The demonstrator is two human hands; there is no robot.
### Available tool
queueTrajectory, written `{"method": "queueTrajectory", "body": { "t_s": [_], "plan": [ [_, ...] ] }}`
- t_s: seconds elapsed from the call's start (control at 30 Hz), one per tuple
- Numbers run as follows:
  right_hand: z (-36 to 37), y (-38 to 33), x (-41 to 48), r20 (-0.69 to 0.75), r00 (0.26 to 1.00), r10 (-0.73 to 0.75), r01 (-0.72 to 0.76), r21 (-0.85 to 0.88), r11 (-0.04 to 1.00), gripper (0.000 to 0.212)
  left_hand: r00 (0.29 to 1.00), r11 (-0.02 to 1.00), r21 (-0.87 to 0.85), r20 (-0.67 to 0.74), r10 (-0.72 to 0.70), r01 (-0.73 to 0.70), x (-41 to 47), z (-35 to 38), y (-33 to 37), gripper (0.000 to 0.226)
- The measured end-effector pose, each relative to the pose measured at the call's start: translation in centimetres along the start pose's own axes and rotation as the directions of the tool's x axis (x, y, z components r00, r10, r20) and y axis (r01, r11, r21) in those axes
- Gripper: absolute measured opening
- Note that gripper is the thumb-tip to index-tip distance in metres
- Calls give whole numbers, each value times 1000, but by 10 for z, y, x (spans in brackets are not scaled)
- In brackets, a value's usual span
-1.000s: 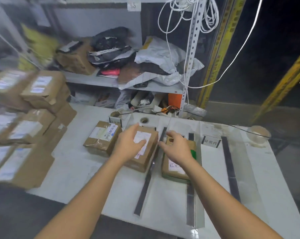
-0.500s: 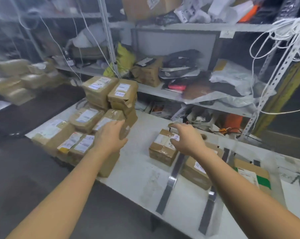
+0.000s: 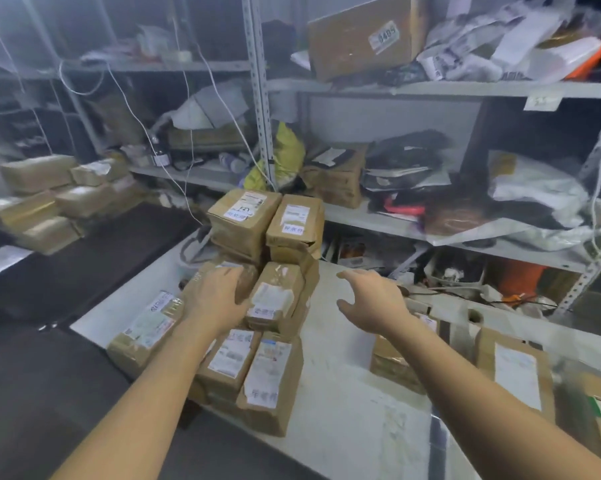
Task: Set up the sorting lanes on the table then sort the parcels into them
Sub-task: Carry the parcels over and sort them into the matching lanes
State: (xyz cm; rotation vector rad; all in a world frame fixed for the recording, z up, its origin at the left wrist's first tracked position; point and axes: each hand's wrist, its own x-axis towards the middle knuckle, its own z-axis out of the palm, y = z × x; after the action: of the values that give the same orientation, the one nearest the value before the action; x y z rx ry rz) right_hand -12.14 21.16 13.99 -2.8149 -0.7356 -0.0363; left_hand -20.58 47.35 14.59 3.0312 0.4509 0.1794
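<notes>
Left hand: the left hand [image 3: 216, 299] lies flat on a brown box [image 3: 223, 275] in the middle of the pile. The fingers [image 3: 235, 271] curl over the top of the box. I cannot tell if the hand grips it or just rests on it.
Right hand: the right hand [image 3: 371, 299] is up in the air over the table [image 3: 344, 393]. Its fingers are spread wide and it holds nothing.
Pile of parcels: the pile of parcels [image 3: 257, 292] sits at the left end of the table. The boxes are brown with white labels. Two boxes sit on top at the back, and more lie flat at the front edge.
Box beside the left hand: a tilted box [image 3: 278, 296] leans just beside the left hand.
Sorted parcels: a box [image 3: 392, 365] lies on the table under the right arm. Another box [image 3: 515, 372] lies to its right, near it.
Lane strip: a dark strip [image 3: 437, 445] runs along the table near the right arm.
Shelves: grey shelves [image 3: 430, 88] behind the table hold bags, boxes and white wires.
</notes>
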Motion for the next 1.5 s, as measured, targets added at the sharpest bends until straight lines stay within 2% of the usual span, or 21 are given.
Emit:
{"method": "queueTrajectory", "body": {
  "t_s": [0.1,0.2,0.3,0.47,0.63,0.7,0.8,0.87,0.93,1.03,1.13,1.23,1.4,1.5],
  "plan": [
    [12,-16,43,-14,1000,-4,5,118,993,43,999,997,76,-34,-25,28,37,5,-17,55],
    [26,-32,90,-14,1000,7,-3,264,965,36,995,993,56,1,-101,101,72,10,-39,60],
    [44,-49,132,69,997,26,-54,446,893,43,987,988,13,38,-155,155,108,14,-67,54],
    [68,-87,191,122,987,103,-157,644,748,49,975,962,-162,12,-220,219,166,15,-114,44],
    [84,-123,250,204,955,216,-292,777,558,62,965,887,-381,116,-234,261,230,35,-159,59],
    [88,-138,273,206,929,308,-342,795,500,65,963,811,-519,155,-220,269,262,46,-172,63],
    [92,-160,298,181,873,453,-419,753,506,61,958,659,-699,253,-137,278,303,63,-181,73],
    [95,-174,309,150,849,506,-439,734,518,53,955,617,-741,289,-62,264,324,72,-184,73],
    [99,-185,318,154,826,542,-468,723,508,48,945,570,-774,327,-15,277,339,78,-183,85],
    [103,-194,327,173,792,585,-519,694,499,48,934,469,-833,354,44,293,352,87,-181,76],
    [104,-200,330,194,769,609,-525,735,429,47,925,398,-864,370,85,309,355,94,-185,86],
    [107,-207,326,200,753,627,-506,786,356,52,917,293,-891,388,90,348,349,94,-190,78],
    [104,-217,312,190,780,597,-449,834,321,57,946,254,-920,322,49,300,329,74,-194,72],
    [91,-224,299,156,818,554,-357,892,275,55,967,246,-943,246,62,224,316,50,-199,67]
  ]
}}
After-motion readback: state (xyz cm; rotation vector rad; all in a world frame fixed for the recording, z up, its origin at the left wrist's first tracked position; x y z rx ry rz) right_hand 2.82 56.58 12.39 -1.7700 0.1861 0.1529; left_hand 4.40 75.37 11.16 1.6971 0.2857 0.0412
